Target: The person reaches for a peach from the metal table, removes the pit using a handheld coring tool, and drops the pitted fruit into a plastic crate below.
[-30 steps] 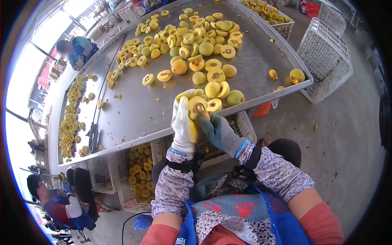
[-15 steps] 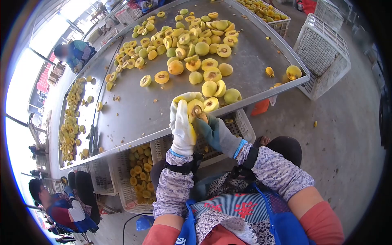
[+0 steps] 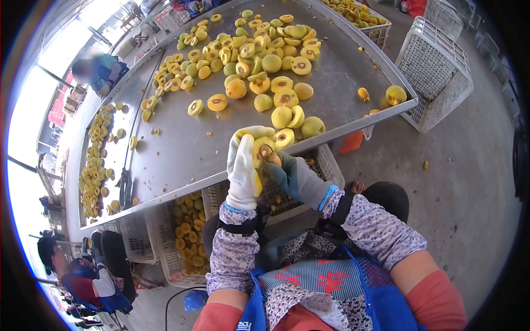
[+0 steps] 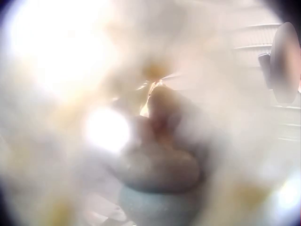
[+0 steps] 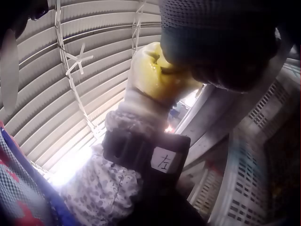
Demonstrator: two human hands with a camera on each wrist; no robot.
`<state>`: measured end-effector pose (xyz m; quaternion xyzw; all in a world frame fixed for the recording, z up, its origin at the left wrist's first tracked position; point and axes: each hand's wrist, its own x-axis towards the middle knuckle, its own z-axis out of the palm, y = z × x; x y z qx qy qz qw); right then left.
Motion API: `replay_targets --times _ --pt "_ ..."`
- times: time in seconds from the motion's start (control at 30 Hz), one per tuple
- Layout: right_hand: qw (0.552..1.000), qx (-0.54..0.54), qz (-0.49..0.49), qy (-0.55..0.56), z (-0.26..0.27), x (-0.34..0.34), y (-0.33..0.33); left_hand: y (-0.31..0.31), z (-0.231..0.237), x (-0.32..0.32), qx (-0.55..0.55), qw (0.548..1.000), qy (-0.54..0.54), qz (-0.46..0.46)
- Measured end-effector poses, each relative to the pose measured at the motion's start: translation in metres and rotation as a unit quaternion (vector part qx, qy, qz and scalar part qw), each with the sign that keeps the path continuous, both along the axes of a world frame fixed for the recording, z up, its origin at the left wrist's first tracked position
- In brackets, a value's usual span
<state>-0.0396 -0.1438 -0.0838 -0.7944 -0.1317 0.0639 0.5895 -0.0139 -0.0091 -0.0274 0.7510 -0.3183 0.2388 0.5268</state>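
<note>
Left hand (image 3: 243, 171) and right hand (image 3: 301, 179) together, clamped on one piece! Table (image 3: 182, 146): pile (image 3: 271, 63) on it, seemingly plenty left; crate (image 3: 157, 226) below it, halves (image 3: 193, 237) already in; at the table's near edge, that gripped fruit half (image 3: 259, 144), stone (image 3: 266, 150) apparently not yet out.

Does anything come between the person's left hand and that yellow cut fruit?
Nothing visible except the white fabric glove with yellow areas: the left hand holds the yellow cut fruit directly.
</note>
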Motion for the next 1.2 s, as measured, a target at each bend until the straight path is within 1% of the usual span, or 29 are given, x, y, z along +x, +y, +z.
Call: replay_targets --times 0.07,0.1,0.17,0.23,0.3,0.37,0.4,0.43,0.47,0.5,0.53,0.57,0.6,0.63,0.67,0.7,0.73,0.77,0.8,0.83,0.9,0.93,1.0,1.03,1.07,1.1,1.13,1.17,1.2 --pt "0.997 0.082 0.009 0.004 -0.008 -0.001 0.008 0.0 0.002 -0.003 0.016 1.0 0.005 0.012" --pt "0.997 0.082 0.009 0.005 -0.008 -0.006 0.014 -0.001 0.002 -0.004 -0.011 1.0 0.008 -0.004" --pt "0.953 0.283 0.005 0.103 -0.003 -0.016 0.027 -0.004 0.003 -0.007 -0.038 0.999 0.01 -0.019" --pt "0.952 0.285 -0.001 0.112 0.008 -0.017 0.028 -0.006 0.005 -0.011 -0.18 0.968 0.168 -0.043" --pt "0.95 0.288 -0.006 0.121 0.008 -0.015 0.029 -0.003 0.002 -0.006 -0.187 0.965 0.179 -0.05" --pt "0.98 0.196 -0.031 0.025 0.001 -0.01 0.025 0.001 0.005 0.0 -0.197 0.96 0.188 -0.058" --pt "0.98 0.195 -0.028 0.026 -0.001 -0.009 0.022 0.006 0.011 0.001 -0.248 0.918 0.298 -0.088" --pt "0.992 0.116 -0.023 0.035 -0.001 -0.008 0.018 0.009 0.016 0.001 -0.294 0.858 0.404 -0.117" --pt "0.998 0.037 -0.017 0.044 0.003 -0.009 0.018 0.0 0.015 -0.003 -0.13 0.964 0.232 -0.006" --pt "0.998 0.037 -0.014 0.046 0.009 -0.013 0.02 0.0 0.014 -0.002 -0.13 0.963 0.234 -0.003" --pt "0.984 0.14 -0.004 0.108 0.017 -0.017 0.022 0.001 0.015 0.001 -0.194 0.926 0.324 -0.019" --pt "0.956 0.24 0.006 0.168 0.03 -0.02 0.022 0.001 0.015 0.002 -0.256 0.875 0.408 -0.036" --pt "0.956 0.239 0.008 0.169 0.046 -0.022 0.016 -0.001 0.02 0.0 -0.27 0.873 0.404 -0.046" --pt "0.897 0.282 0.084 0.33 0.063 -0.021 0.005 0.001 0.019 0.002 -0.271 0.873 0.403 -0.044" --pt "0.804 0.315 0.156 0.479 0.072 -0.018 -0.002 0.006 0.017 0.006 -0.253 0.877 0.402 -0.081" --pt "0.803 0.317 0.158 0.48 0.073 -0.014 -0.006 0.009 0.017 0.008 -0.232 0.878 0.401 -0.118" --pt "0.817 0.266 0.163 0.485 0.074 -0.011 -0.009 0.01 0.018 0.009 -0.231 0.878 0.402 -0.117" --pt "0.83 0.213 0.168 0.488 0.075 -0.009 -0.011 0.01 0.02 0.011 -0.161 0.887 0.424 -0.09" --pt "0.885 0.128 0.129 0.43 0.079 -0.011 -0.009 0.01 0.021 0.012 -0.091 0.889 0.443 -0.063" --pt "0.884 0.126 0.13 0.43 0.079 -0.01 -0.01 0.01 0.021 0.013 -0.093 0.889 0.443 -0.062" --pt "0.85 0.167 0.169 0.471 0.077 -0.008 -0.014 0.011 0.018 0.013 -0.124 0.87 0.464 -0.108" --pt "0.85 0.168 0.168 0.471 0.07 -0.009 -0.014 0.011 0.013 0.012 -0.123 0.87 0.464 -0.108" --pt "0.779 0.323 0.243 0.479 0.058 -0.01 -0.011 0.008 0.005 0.008 -0.26 0.874 0.363 -0.191" --pt "0.78 0.323 0.243 0.478 0.056 -0.011 -0.01 0.005 0.003 0.006 -0.259 0.875 0.362 -0.191" --pt "0.841 0.234 0.213 0.44 0.061 -0.011 -0.007 0.0 0.008 0.004 -0.346 0.829 0.423 -0.12" --pt "0.889 0.142 0.18 0.396 0.064 -0.011 -0.004 -0.002 0.01 0.002 -0.428 0.767 0.476 -0.046" --pt "0.889 0.143 0.181 0.396 0.046 -0.013 -0.001 0.012 0.0 0.013 -0.508 0.705 0.487 -0.091" --pt "0.97 0.063 0.156 0.175 0.012 -0.016 0.004 0.022 0.008 0.015 -0.523 0.708 0.473 -0.026" --pt "0.991 -0.02 0.119 -0.058 0.004 -0.018 0.007 0.036 0.015 0.018 -0.52 0.732 0.441 -0.013"
